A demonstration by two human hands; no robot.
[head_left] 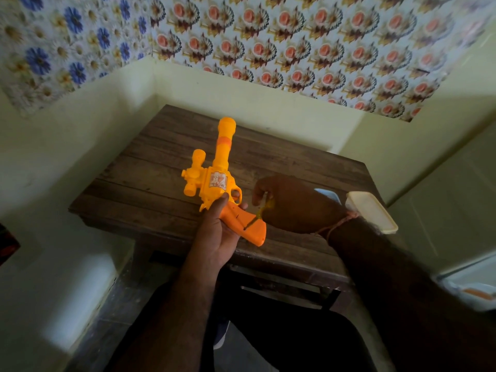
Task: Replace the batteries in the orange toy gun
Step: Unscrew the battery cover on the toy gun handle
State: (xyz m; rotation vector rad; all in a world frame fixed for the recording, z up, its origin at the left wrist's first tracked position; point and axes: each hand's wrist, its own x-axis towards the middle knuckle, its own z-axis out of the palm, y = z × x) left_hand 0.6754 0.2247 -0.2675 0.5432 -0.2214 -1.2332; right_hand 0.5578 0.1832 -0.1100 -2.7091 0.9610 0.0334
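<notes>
Over the dark wooden worktop (150,189), the orange toy gun (214,181) is held barrel-away by its grip in the left hand (217,232), just right of it the right hand (292,202) pinches a small yellow-handled screwdriver (261,213) whose tip touches the grip, and a cream lidded box (373,216) sits at the worktop's right edge.

Toy gun (218,181): yellow-orange barrel and body, deeper orange band near muzzle, darker orange grip, pale sticker with reddish print on side. Screwdriver (264,210): translucent yellow handle, dark shaft. Tabletop (150,183): dark brown wood-grain planks. Container lid (371,212) at right: cream. Thread on wrist (338,225): orange-red. Far wall: pale yellow below; wallpaper (308,44) of pink-red flowers with brown leaves on light blue; left wallpaper (67,38) of blue and cream daisies.
</notes>
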